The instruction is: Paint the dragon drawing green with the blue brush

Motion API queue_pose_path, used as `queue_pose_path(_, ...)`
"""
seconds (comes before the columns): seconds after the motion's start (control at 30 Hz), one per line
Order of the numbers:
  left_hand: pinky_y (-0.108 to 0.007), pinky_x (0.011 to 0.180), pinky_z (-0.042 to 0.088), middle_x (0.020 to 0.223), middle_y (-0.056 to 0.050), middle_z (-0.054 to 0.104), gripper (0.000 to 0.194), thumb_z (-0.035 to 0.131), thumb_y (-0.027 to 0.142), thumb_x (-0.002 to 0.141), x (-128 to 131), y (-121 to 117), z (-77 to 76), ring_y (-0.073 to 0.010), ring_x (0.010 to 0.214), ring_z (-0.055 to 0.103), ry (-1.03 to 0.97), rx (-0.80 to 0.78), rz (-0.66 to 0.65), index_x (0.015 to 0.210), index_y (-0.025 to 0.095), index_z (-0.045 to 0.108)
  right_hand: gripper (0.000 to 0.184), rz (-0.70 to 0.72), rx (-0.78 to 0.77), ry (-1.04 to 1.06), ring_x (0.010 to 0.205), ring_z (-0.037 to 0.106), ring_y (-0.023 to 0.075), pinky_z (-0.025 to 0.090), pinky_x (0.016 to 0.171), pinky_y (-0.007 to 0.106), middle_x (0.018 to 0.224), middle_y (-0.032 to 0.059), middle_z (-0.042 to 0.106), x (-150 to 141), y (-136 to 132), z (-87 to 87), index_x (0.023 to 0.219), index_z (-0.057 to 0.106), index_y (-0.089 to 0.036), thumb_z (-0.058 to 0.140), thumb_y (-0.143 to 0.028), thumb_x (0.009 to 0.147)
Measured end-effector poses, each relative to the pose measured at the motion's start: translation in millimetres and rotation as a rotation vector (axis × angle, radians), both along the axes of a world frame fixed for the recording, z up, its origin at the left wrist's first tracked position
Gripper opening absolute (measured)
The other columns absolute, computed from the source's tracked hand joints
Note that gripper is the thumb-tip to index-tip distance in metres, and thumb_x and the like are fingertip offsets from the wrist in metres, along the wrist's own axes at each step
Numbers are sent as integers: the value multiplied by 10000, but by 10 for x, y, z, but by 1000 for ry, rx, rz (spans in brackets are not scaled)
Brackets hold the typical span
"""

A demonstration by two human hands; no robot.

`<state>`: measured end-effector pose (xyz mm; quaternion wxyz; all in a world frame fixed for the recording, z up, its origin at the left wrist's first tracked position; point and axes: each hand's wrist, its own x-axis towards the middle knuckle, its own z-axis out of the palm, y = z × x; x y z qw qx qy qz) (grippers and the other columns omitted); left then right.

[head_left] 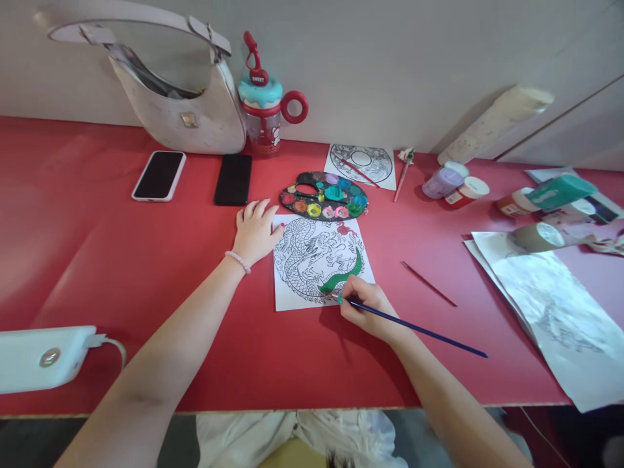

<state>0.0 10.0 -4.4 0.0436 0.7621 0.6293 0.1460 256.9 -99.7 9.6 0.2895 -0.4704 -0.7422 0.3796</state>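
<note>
Right hand (368, 312) pinched shut around a blue paintbrush (414, 327), tip on the green band at the lower edge of the dragon sheet (319, 263) lying on the red table (97, 260); left hand (256, 231) flat, fingers spread, gripping nothing, pressing the sheet's left corner, likely to steady it. Just behind the sheet, a dark palette (324, 196) with wells of red, orange, yellow, pink, green, teal; farther right, small paint pots (455, 184) tipped over, contents hidden

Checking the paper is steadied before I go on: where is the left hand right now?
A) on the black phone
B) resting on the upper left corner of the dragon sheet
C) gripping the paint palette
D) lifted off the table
B: the left hand lies flat on the dragon sheet's upper left corner, short of the palette and the black phone.
</note>
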Motion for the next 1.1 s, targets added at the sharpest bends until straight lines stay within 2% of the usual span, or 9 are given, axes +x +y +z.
queue_pose_path(0.27, -586, 1118, 288, 1489, -148, 465, 444, 496, 337, 931, -2, 1, 1, -363, 1377, 354, -37, -8, -7, 1341, 177, 553, 144, -5, -18, -16, 478, 308, 72, 285, 448, 198, 545, -72, 361, -25, 3, 31, 664, 373, -230, 475, -143, 715)
queue_pose_path(0.4, -587, 1107, 304, 1485, -147, 474, 451, 508, 336, 926, -2, 2, -2, -368, 1366, 367, -29, -1, -6, 1339, 163, 560, 151, -1, -28, -27, 491, 321, 78, 293, 462, 206, 557, -64, 373, -11, 2, 24, 662, 371, -230, 483, -141, 711)
queue_pose_path(0.57, -571, 1104, 317, 1477, -120, 489, 427, 512, 342, 927, -4, 2, -2, -347, 1359, 386, -16, 12, 2, 1330, 210, 563, 158, 2, -28, -22, 500, 328, 84, 300, 468, 211, 560, -59, 382, -6, -1, 5, 659, 372, -231, 492, -144, 711)
queue_pose_path(0.73, -586, 1113, 298, 1487, -145, 466, 446, 500, 337, 931, 1, 3, 9, -365, 1375, 357, -28, -16, -5, 1338, 164, 555, 143, -4, -48, -22, 496, 321, 81, 296, 466, 210, 557, -62, 375, -18, 0, 17, 664, 378, -230, 488, -155, 714)
queue_pose_path(1.1, -561, 1106, 316, 1480, -132, 484, 431, 512, 340, 931, 4, 2, 9, -347, 1364, 383, -4, 4, -1, 1333, 194, 560, 127, -9, -56, -5, 482, 351, 75, 301, 459, 210, 557, -58, 411, -7, 4, 7, 661, 392, -229, 488, -163, 710)
